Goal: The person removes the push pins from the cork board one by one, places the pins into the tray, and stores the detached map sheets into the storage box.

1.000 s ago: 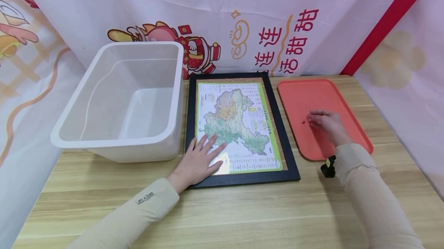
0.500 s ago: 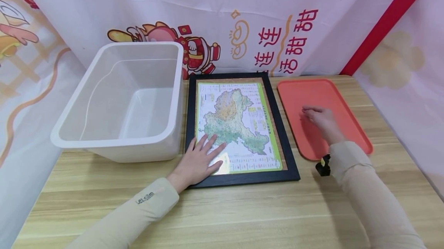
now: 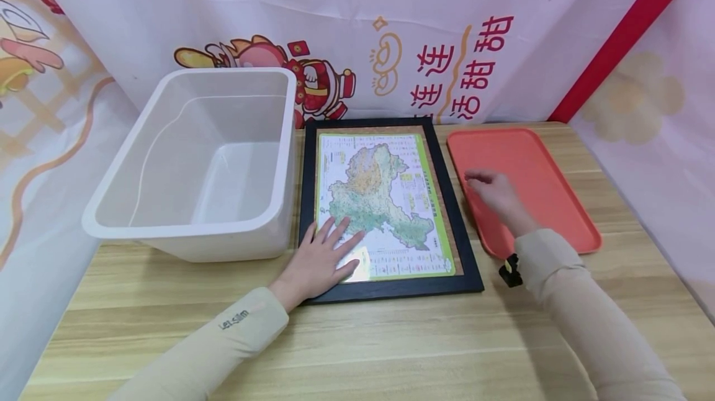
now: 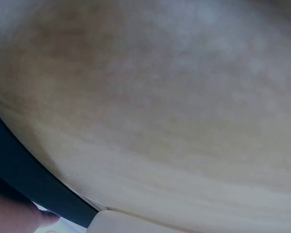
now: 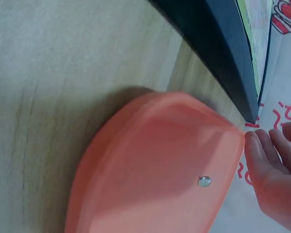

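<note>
In the head view my left hand [image 3: 324, 264] lies with spread fingers on the lower left of a black-framed map [image 3: 380, 202], palm down. My right hand [image 3: 494, 193] hovers over the left edge of an orange tray [image 3: 547, 190]. Its fingers bend loosely in the right wrist view, and the fingertips pointing away hide whether they pinch anything. A small round silver piece [image 5: 204, 181], too small to name surely, sits on the tray in that view. The left wrist view shows mostly blurred tabletop, with a frame edge [image 4: 34, 170] at lower left.
A deep white plastic tub [image 3: 184, 227] stands left of the map. A printed white cloth [image 3: 346, 16] hangs behind the wooden table [image 3: 391, 351]. A small black wrist camera [image 3: 509, 270] sits at the right cuff.
My right hand has moved left across the tray, from its middle toward the map frame. A small dark speck beside its fingertips is no longer visible from above. My left hand has stayed put.
</note>
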Demonstrator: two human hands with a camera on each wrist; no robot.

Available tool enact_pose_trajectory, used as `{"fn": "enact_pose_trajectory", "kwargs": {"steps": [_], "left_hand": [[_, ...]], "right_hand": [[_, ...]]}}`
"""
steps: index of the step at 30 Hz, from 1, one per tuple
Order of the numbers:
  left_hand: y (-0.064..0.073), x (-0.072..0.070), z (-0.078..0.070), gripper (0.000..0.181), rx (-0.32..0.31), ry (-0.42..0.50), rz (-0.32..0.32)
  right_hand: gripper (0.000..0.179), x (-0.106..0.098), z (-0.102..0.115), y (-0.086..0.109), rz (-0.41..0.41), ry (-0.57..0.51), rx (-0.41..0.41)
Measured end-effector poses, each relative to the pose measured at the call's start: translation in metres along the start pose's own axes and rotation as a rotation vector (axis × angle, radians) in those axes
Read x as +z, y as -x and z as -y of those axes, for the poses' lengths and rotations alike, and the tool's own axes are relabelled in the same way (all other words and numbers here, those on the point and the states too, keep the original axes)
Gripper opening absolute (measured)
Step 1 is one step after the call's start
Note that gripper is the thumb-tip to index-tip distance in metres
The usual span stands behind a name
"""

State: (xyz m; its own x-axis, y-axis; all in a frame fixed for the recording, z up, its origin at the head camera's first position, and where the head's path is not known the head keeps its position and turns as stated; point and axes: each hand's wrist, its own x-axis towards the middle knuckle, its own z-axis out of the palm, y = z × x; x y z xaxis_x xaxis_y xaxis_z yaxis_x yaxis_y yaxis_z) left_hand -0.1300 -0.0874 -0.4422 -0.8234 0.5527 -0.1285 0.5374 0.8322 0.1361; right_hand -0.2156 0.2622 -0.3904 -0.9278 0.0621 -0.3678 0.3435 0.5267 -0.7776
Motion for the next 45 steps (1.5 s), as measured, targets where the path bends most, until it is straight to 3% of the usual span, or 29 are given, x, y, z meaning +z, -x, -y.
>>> {"fn": "enact_pose_trajectory", "kwargs": {"steps": [6,13,23,34,45], "left_hand": [[0.0,0.0,-0.001,0.058,0.005,0.003,0.001],[0.001,0.001,0.0,0.058,0.011,-0.006,-0.007],[0.001,0.003,0.001,0.058,0.005,-0.01,-0.005],[0.0,0.003,0.0,0.058,0.005,0.0,-0.007],[0.0,0.003,0.001,0.058,0.002,-0.013,-0.002]], "right_hand": [[0.051,0.007,-0.002,-0.004,0.057,0.254,-0.131],[0.054,0.012,-0.007,-0.005,0.07,0.425,-0.22],[0.054,0.017,-0.016,-0.007,0.077,0.538,-0.332],[0.058,0.021,-0.02,-0.01,0.104,0.675,-0.404],[0.058,0.02,-0.022,-0.009,0.124,0.75,-0.42]]}}
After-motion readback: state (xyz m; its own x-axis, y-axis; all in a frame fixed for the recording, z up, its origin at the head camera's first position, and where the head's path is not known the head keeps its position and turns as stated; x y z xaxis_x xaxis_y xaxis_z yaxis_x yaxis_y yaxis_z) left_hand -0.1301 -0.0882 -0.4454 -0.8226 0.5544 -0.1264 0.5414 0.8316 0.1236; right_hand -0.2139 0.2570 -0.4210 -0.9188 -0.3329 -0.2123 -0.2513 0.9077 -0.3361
